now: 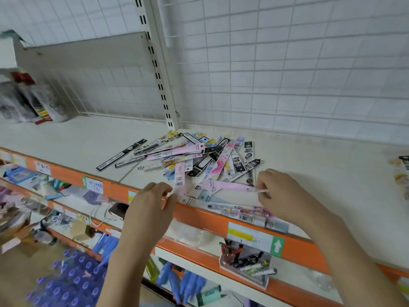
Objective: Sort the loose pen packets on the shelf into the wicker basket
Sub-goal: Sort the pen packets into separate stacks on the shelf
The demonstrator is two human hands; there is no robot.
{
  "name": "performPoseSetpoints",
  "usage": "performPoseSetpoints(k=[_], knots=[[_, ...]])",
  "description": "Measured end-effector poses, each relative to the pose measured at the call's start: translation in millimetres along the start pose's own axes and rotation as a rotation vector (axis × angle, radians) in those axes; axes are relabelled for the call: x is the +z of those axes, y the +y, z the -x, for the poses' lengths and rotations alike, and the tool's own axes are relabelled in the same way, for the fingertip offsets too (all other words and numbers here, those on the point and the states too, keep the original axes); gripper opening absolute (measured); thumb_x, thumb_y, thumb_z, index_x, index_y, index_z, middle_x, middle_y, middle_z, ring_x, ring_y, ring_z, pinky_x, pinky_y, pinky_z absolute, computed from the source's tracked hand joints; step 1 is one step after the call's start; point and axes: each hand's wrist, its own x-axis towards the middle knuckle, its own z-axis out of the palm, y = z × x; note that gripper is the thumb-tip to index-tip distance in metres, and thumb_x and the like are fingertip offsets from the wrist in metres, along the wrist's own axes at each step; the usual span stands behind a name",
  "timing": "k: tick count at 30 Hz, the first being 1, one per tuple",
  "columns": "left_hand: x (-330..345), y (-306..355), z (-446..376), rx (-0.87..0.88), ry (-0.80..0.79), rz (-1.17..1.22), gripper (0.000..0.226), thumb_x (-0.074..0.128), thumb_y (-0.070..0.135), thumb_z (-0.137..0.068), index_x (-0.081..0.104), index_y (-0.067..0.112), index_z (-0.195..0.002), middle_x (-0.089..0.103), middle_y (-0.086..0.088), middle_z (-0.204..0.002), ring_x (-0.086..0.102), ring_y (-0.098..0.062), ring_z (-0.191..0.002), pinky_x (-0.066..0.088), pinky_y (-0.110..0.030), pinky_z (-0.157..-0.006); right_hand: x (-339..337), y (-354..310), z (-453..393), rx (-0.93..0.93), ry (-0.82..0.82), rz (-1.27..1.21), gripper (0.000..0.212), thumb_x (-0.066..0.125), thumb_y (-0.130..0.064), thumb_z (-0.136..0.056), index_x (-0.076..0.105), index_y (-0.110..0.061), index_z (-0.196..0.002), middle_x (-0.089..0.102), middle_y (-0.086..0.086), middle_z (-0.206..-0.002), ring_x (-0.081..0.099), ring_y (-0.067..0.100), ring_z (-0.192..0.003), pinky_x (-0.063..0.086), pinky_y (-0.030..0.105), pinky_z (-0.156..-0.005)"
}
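Note:
A heap of several loose pen packets (199, 156), pink, black and white, lies on the white shelf (309, 173) near its orange front edge. My right hand (281, 191) pinches the end of a long pink packet (230, 186) at the heap's near side. My left hand (152, 204) grips the lower end of another pink packet (179, 178) at the shelf's front edge. More packets (243, 211) lie flat along the edge between my hands. No wicker basket is in view.
A white wire grid (287, 74) backs the shelf. Bagged goods (33, 103) stand at the far left. A few packets (401, 173) lie at the right edge. Below, a clear pen holder (245, 264) hangs on the orange rail, and purple items (70, 278) fill lower shelves.

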Motion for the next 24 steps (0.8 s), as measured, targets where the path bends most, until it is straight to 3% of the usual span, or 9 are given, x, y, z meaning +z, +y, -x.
performPoseSetpoints(k=[2,5,7,8,10,12,15,19,24], knots=[[4,3,-2,0.013,-0.015,-0.006,0.023,0.056,0.026,-0.090,0.065,0.013,-0.106,0.063,-0.002,-0.098,0.057,-0.018,-0.075,0.044,-0.026,-0.066,-6,2,4,0.033,0.000,-0.051,0.028,0.045,-0.004,-0.086,0.031,-0.025,-0.072,0.043,-0.002,-0.082,0.041,0.015,-0.072,0.029,0.026,-0.058],[8,9,-4,0.026,-0.030,0.003,0.022,0.056,0.025,-0.090,0.064,0.013,-0.107,0.063,-0.002,-0.099,0.055,-0.017,-0.074,0.039,-0.023,-0.065,-9,4,12,0.030,0.015,-0.122,0.017,0.045,-0.007,-0.086,0.039,-0.022,-0.085,0.049,-0.002,-0.081,0.040,0.008,-0.061,0.031,0.023,-0.054],[11,12,-7,0.035,-0.026,0.004,0.023,0.056,0.024,-0.090,0.064,0.012,-0.108,0.064,-0.002,-0.099,0.055,-0.017,-0.074,0.039,-0.024,-0.065,-8,4,16,0.025,-0.031,-0.154,0.013,0.052,-0.022,-0.089,0.046,-0.023,-0.101,0.057,-0.003,-0.087,0.049,0.011,-0.063,0.039,0.029,-0.059],[12,14,-8,0.039,-0.024,0.004,0.023,0.055,0.024,-0.090,0.064,0.012,-0.108,0.064,-0.002,-0.099,0.054,-0.017,-0.074,0.039,-0.024,-0.066,-9,4,18,0.032,-0.070,-0.170,0.022,0.056,-0.034,-0.088,0.048,-0.026,-0.107,0.060,-0.005,-0.090,0.054,0.013,-0.068,0.043,0.030,-0.063],[13,16,-9,0.042,-0.023,0.005,0.023,0.056,0.024,-0.090,0.064,0.012,-0.109,0.064,-0.002,-0.099,0.054,-0.016,-0.074,0.039,-0.023,-0.066,-7,4,20,0.048,-0.141,-0.189,0.037,0.061,-0.052,-0.082,0.052,-0.031,-0.111,0.060,-0.013,-0.093,0.058,0.012,-0.079,0.046,0.030,-0.069],[13,17,-9,0.045,-0.017,0.008,0.023,0.056,0.023,-0.090,0.064,0.011,-0.108,0.064,-0.002,-0.098,0.054,-0.017,-0.073,0.041,-0.024,-0.066,-4,3,21,0.059,-0.177,-0.187,0.042,0.064,-0.057,-0.078,0.058,-0.030,-0.109,0.063,-0.014,-0.096,0.059,0.011,-0.085,0.049,0.029,-0.073],[12,16,-6,0.029,-0.003,0.013,0.022,0.057,0.023,-0.090,0.065,0.011,-0.107,0.064,-0.002,-0.097,0.054,-0.016,-0.072,0.040,-0.023,-0.064,3,3,18,0.056,-0.168,-0.184,0.036,0.063,-0.053,-0.080,0.065,-0.024,-0.099,0.067,-0.006,-0.088,0.061,0.013,-0.079,0.047,0.028,-0.067],[8,13,-3,0.011,0.001,0.003,0.022,0.056,0.023,-0.090,0.065,0.011,-0.107,0.063,-0.002,-0.094,0.053,-0.016,-0.071,0.039,-0.022,-0.063,-2,4,17,0.050,-0.055,-0.039,0.017,0.056,-0.037,-0.090,0.062,-0.024,-0.099,0.053,-0.011,-0.068,0.051,0.009,-0.064,0.036,0.023,-0.053],[4,16,-2,0.000,-0.020,-0.007,0.021,0.054,0.026,-0.091,0.064,0.013,-0.105,0.062,0.002,-0.081,0.055,-0.016,-0.066,0.043,-0.024,-0.058,-14,15,20,0.119,0.142,-0.104,0.010,0.049,-0.029,-0.094,0.058,-0.025,-0.096,0.069,-0.010,-0.070,0.051,-0.001,-0.053,0.036,0.023,-0.049]])
